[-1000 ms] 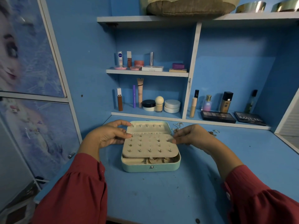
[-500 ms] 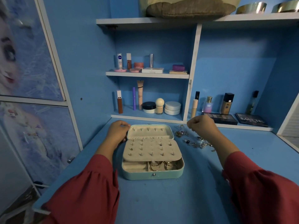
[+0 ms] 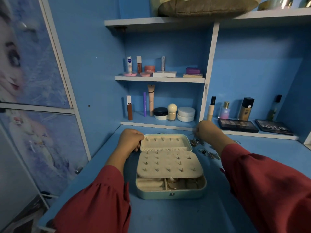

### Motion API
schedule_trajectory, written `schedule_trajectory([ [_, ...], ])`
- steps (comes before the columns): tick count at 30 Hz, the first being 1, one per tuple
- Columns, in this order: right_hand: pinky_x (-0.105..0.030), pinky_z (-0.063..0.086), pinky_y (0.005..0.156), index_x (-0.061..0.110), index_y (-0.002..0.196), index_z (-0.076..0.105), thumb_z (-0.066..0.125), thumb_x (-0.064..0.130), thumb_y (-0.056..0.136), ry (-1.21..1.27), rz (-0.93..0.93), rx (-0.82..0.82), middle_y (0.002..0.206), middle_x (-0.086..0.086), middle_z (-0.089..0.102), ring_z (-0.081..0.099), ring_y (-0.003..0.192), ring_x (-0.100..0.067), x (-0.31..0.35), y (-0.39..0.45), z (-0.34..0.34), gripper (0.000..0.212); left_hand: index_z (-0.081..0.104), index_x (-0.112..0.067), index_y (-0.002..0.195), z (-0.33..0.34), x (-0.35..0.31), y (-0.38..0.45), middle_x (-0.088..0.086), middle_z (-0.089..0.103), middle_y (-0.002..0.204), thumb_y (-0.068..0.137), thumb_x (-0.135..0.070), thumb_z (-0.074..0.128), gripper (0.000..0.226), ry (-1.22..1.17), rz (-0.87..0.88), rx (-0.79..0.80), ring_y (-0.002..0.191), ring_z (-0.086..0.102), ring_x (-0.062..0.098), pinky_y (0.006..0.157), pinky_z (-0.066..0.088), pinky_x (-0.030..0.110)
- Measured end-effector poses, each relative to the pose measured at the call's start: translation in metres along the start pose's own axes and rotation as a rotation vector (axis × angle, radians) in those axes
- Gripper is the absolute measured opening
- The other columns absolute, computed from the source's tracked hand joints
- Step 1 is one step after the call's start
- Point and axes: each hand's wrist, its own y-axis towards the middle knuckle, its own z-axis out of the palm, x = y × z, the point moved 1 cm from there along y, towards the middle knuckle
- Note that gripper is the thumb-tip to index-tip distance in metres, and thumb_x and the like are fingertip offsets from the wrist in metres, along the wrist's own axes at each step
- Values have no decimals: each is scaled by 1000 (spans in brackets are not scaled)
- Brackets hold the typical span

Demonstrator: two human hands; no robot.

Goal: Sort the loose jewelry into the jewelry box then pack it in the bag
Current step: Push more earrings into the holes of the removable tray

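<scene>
Left hand (image 3: 130,139) grips the open jewelry box (image 3: 170,167) lid edge; right hand (image 3: 207,132) curled above loose jewelry (image 3: 204,148), pinch unclear. Pieces look tiny, light, tangly: pinch singly by hooks

The right hand (image 3: 207,132) hides its own fingertips, and the loose jewelry (image 3: 204,149) is too small to identify.

Matt cream cloth lines the jewelry box (image 3: 170,193); its studs (image 3: 178,158) look metal.
</scene>
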Motion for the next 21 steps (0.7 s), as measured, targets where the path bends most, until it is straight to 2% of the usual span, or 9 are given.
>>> schedule_trajectory([
  [3,-34,49,85,0,118,59,42,11,99,-7,-8,42,120,-14,61,60,109,-29,1,-9,-2,28,69,-9,73,0,0,0,4,52,42,81,-2,60,14,-7,-3,4,35,41,16,40,35,20],
  [5,-34,47,85,5,120,58,42,9,99,19,-20,86,121,-14,59,58,108,-29,0,-14,-4,27,69,-9,73,0,0,0,5,53,43,81,-3,60,14,-8,-2,5,37,42,17,41,36,21],
  [7,-32,44,79,9,102,59,45,13,98,101,-12,62,99,-11,62,55,92,-26,-4,-10,-9,15,70,-9,73,0,0,0,5,53,44,81,-3,60,14,-13,-2,7,38,43,17,43,37,21],
  [9,-28,40,72,2,94,60,45,12,97,97,-15,16,80,-8,56,50,83,-22,-10,-5,-14,18,71,-8,76,0,1,1,4,54,43,81,-4,61,12,-14,-2,4,38,43,17,43,37,21],
  [12,-27,40,69,-2,102,67,49,9,94,184,13,-41,96,-15,66,55,79,-23,-14,0,-16,22,71,-6,78,0,2,2,5,54,45,81,-4,61,11,-14,1,6,38,43,17,44,37,22],
  [16,-27,41,71,1,103,67,54,17,94,210,83,16,96,-15,62,52,78,-22,-14,-5,-9,22,71,-4,79,0,1,0,8,55,49,82,-4,60,11,-4,1,10,40,43,18,44,37,22],
  [18,-30,44,75,-1,108,62,50,17,96,252,88,16,110,-19,62,57,87,-28,-12,-7,-4,25,71,-4,80,0,-1,0,9,55,51,83,-4,60,11,0,-1,13,41,44,18,44,38,23],
  [20,-33,46,86,0,125,53,41,11,100,312,140,25,126,-19,56,58,108,-32,-8,-12,-7,30,71,-3,82,0,-1,0,9,55,52,83,-4,60,11,0,-1,16,41,44,18,44,38,23],
  [21,-33,47,90,1,131,49,39,8,100,79,31,51,131,-16,53,56,115,-30,-7,-13,-6,33,71,-2,83,0,-1,0,9,55,52,83,-4,60,11,-1,-1,16,41,44,17,43,38,22],
])
